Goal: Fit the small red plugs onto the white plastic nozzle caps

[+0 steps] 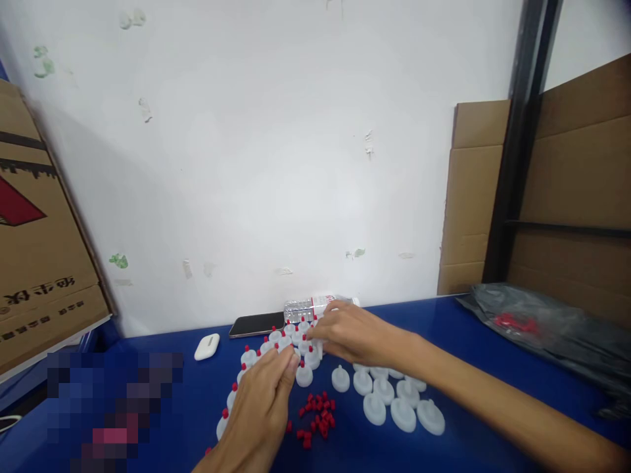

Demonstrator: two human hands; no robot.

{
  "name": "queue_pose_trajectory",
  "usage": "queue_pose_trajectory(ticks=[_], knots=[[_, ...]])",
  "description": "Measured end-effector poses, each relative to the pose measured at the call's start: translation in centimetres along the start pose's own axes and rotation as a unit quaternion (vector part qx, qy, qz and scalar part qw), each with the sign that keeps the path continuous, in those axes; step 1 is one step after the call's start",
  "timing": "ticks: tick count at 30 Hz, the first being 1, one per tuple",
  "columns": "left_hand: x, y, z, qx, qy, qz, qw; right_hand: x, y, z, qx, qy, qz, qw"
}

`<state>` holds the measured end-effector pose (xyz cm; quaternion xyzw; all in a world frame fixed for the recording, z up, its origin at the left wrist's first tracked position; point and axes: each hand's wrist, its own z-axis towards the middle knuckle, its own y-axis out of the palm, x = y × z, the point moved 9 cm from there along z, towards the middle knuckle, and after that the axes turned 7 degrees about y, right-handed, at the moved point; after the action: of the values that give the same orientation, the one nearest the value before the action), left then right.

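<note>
Blue table (468,341), left hand (266,401) flat on red-tipped white caps (276,338), right hand (350,332) grip unclear, carton (39,263) print unreadable

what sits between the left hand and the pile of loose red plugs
Nothing visible. The left hand lies just beside the red plugs, with only a strip of bare blue table between them.

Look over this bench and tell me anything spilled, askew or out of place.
A water bottle lies on its side at the back of the table, beside a phone and just behind the white caps. Small red plugs lie loosely scattered by the left hand. Nothing looks broken.
</note>
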<state>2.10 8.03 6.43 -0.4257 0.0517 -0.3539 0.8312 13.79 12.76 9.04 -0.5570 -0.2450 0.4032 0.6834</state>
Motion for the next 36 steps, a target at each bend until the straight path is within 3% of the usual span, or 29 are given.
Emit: queue_pose_trajectory(ticks=[2,8,16,19,26,32,36], knots=[[-0.1,0.6,0.0,-0.040,-0.008,0.005,0.999,1.6,0.1,-0.1,0.005,0.021,0.003,1.000],[1.1,3.3,-0.9,-0.137,0.058,0.064,0.987,3.7,2.2,-0.2,-0.034,0.040,0.020,0.998],[-0.7,4.0,-1.1,-0.087,0.063,0.137,0.985,4.7,3.2,-0.2,-0.100,0.055,0.059,0.992],[-1.5,5.2,-1.3,-0.100,0.080,0.186,0.974,4.7,3.1,-0.3,-0.114,0.065,0.069,0.989],[-1.4,4.9,-0.7,-0.113,0.069,0.184,0.974,2.2,1.2,-0.2,-0.059,0.056,0.077,0.994],[0.0,1.9,-0.1,0.006,0.089,0.132,0.987,-0.7,0.7,0.0,-0.025,0.010,0.114,0.993],[0.4,2.2,0.0,-0.021,0.100,0.126,0.987,-1.8,0.4,0.0,-0.006,-0.022,0.049,0.999]])
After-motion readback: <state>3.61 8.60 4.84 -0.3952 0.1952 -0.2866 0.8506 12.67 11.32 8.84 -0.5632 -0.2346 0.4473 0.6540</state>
